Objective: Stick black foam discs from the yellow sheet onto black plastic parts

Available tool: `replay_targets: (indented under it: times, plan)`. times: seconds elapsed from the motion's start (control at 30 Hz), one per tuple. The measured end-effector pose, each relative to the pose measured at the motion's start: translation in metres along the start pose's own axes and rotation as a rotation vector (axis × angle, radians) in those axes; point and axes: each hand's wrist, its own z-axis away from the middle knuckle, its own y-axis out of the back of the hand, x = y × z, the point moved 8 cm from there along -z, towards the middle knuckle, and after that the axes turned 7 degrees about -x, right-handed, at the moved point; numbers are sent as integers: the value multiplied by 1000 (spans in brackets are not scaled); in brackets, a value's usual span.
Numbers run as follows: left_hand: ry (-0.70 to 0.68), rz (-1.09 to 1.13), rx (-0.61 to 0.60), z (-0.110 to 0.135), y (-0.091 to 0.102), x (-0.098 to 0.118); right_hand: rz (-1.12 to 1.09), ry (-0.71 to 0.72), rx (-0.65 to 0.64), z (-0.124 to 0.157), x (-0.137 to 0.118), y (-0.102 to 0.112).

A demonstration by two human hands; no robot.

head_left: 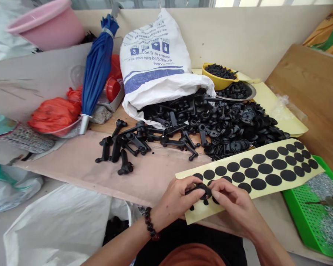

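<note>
My left hand [180, 197] is closed around a small black plastic part [201, 191] at the front edge of the table. The thumb and fingers of my right hand [233, 201] pinch at the right end of this part; whether they also hold something small is hidden. Both hands are above a pale yellow sheet of round black stickers [259, 168], covering some of its near left end. Left of the sheet, several black plastic crank handles [124, 162] lie loose on the table.
A white woven sack [158, 51] spills black handles beside a heap of round black parts [238, 125]. Behind are a yellow bowl [220, 83] and a metal dish [249, 92]. A green basket [299, 210] with metal pins stands right. A blue umbrella [97, 70] leans left.
</note>
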Motion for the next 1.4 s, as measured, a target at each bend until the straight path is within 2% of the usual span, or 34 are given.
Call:
replay_targets:
  times: [0.2, 0.3, 0.4, 0.5, 0.57, 0.63, 0.73, 0.83, 0.9, 0.97, 1.03, 1.13, 1.2, 1.23, 1.3, 1.4]
  plan:
    - [-74, 151, 35, 11, 7, 4, -452, -87, -31, 2, 15, -6]
    - [-90, 154, 64, 17, 10, 8, -507, -52, -26, 2, 14, -11]
    - [-97, 54, 108, 23, 12, 15, -277, 9, 9, 2, 5, -15]
    - [-117, -19, 127, 28, 11, 20, 32, 56, -29, 0, -7, -27]
    - [-116, 12, 128, 31, 11, 18, 140, 72, -46, -1, -13, -35]
    - [-105, 103, 143, 35, 11, 13, 190, 92, -31, -1, -17, -39]
    - [-47, 372, 158, 41, 9, -1, 295, 181, 2, 0, -22, -51]
    - [16, 617, 208, 49, 8, -15, 422, 286, 30, 3, -24, -72]
    - [40, 630, 269, 59, 15, -21, 499, 352, -1, 6, -25, -90]
    - [74, 498, 297, 76, 32, -25, 542, 408, -47, 9, -29, -101]
    - [136, 224, 280, 101, 56, -31, 558, 417, -82, 8, -32, -97]
    - [278, -364, 255, 145, 102, -46, 639, 345, -31, -3, -33, -63]
    - [324, -698, 345, 165, 127, -48, 767, 273, 62, -12, -27, -34]
    - [304, -816, 387, 167, 131, -45, 833, 259, 89, -16, -24, -25]
    - [177, -935, 425, 156, 119, -30, 955, 266, 126, -23, -18, -15]
    - [-81, -921, 316, 108, 69, -1, 1112, 316, 144, -27, -10, -21]
